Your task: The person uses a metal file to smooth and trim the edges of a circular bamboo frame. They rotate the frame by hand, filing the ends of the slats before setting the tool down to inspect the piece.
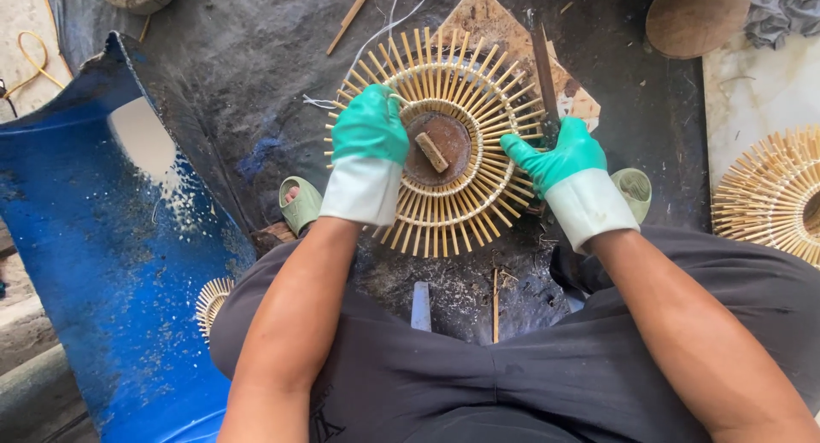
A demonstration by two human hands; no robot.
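Gripped on both sides: left hand [369,127] in a green glove with a white cuff, curled over the upper left rim of the round bamboo frame [440,144], fingers folded down onto the splints and pressed there, wrist bent, forearm running up from the lower left. Right hand [555,152], gloved the same way, closed around the handle of a knife [544,76] at the frame's right edge, fingertips reaching in onto the splints, dark blade pointing up and away toward the top. Both forearms bare, elbows spread wide over dark trousers [478,366].

Frame lying flat on the dark ground sheet [256,76], near the middle of it, just ahead of the knees; thin bamboo splints fanned out like rays from woven rings, a round brown wooden core [444,140] in the centre with a small pale block on top. Beneath the frame's far side, a flat wooden board [495,29]. White string [376,37] trailing from the frame's upper left toward the sheet's top edge.

Pale green sandals [299,205] showing at each side of the frame. Blue plastic drum half [94,246] along the sheet's left edge. Second bamboo frame [769,195] at the right edge, well apart, on a pale slab. Small part of a third by the left thigh
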